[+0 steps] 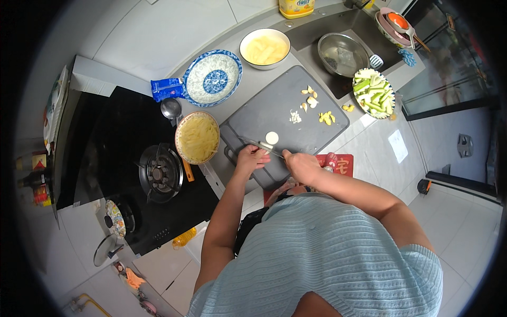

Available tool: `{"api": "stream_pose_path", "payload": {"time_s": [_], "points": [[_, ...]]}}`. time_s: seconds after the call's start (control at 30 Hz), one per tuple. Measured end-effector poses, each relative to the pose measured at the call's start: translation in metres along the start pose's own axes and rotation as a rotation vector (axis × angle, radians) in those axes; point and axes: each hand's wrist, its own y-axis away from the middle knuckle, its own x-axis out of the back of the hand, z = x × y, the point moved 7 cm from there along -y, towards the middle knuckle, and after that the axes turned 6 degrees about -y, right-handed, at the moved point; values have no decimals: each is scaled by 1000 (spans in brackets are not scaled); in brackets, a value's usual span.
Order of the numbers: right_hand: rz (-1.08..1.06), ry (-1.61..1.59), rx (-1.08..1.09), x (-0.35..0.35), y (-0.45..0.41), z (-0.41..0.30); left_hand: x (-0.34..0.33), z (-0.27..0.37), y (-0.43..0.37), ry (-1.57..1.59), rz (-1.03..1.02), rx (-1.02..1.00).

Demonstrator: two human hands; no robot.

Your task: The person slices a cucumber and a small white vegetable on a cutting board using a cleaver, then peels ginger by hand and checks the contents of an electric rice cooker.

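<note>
My right hand grips a kitchen knife, its blade pointing left across the grey cutting board. Close to the blade, the fingers of my left hand hold a pale white vegetable piece, partly hidden by the fingers and knife. One round white slice lies flat just beyond the blade. Farther up the board are garlic cloves, a small heap of chopped white bits and yellow ginger-like pieces.
Left stand a bowl of pale shreds, a blue-patterned plate and a gas hob. Behind the board is a bowl of yellowish slices. The sink holds a metal basin; a plate of cut green vegetable sits at right.
</note>
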Motion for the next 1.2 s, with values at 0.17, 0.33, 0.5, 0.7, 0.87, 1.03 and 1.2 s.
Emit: {"api": "stream_pose_path", "payload": {"time_s": [0.17,0.33,0.5,0.7,0.87,1.03,1.2], "points": [[17,22,-1,-9,-7,7,-4,0,2,25,7,-47],[71,0,41,0,-4,7,-3,-6,1,16,37,-42],[167,-45,38,8,7,14,-3,-4,4,19,54,-25],[310,-219,84,18,13,28,-3,-9,11,-56,43,2],[-104,-1048,-272,-12,-7,68,-3,-12,8,-114,41,-64],[-259,-1393,-468,-31,-9,89,-4,-15,5,-134,33,-71],[-245,-1451,-473,-28,-13,88,0,-22,3,-178,24,-114]]}}
